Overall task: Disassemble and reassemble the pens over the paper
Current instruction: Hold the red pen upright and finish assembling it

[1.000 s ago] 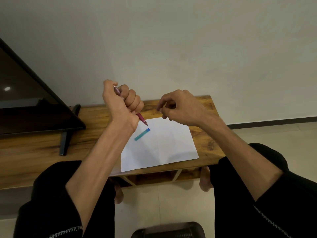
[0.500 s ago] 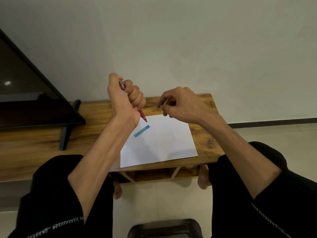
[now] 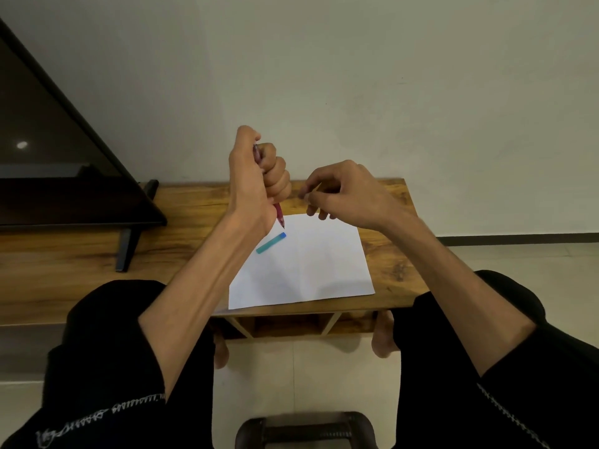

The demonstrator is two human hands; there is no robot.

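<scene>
The left hand (image 3: 256,179) is closing in a full fist around a red pen (image 3: 279,215), thumb pressing on the upper end, and the pen's tip is poking out below the little finger, pointing down at the far left corner of the paper (image 3: 304,264). The right hand (image 3: 343,192) is hovering just to the right of it, thumb and forefinger pinching together with the other fingers curling loosely beneath; whether anything small is sitting in that pinch cannot be told, since the fingertips are blurring. The two hands are staying apart, with a narrow gap between them.

Compared with a second ago, the left fist is sitting higher and more upright, so the pen is standing steeper, and the right hand is keeping much the same pinched pose beside it.

Below the left fist, a teal pen piece (image 3: 271,243) with a blue end is lying slanted on the paper, close under the red pen's tip and not touching it; it is lying where it lay before. The paper is resting on a wooden table (image 3: 393,264) under both hands. Well off to the left of the left hand, a dark screen (image 3: 64,176) is standing on the same surface.
</scene>
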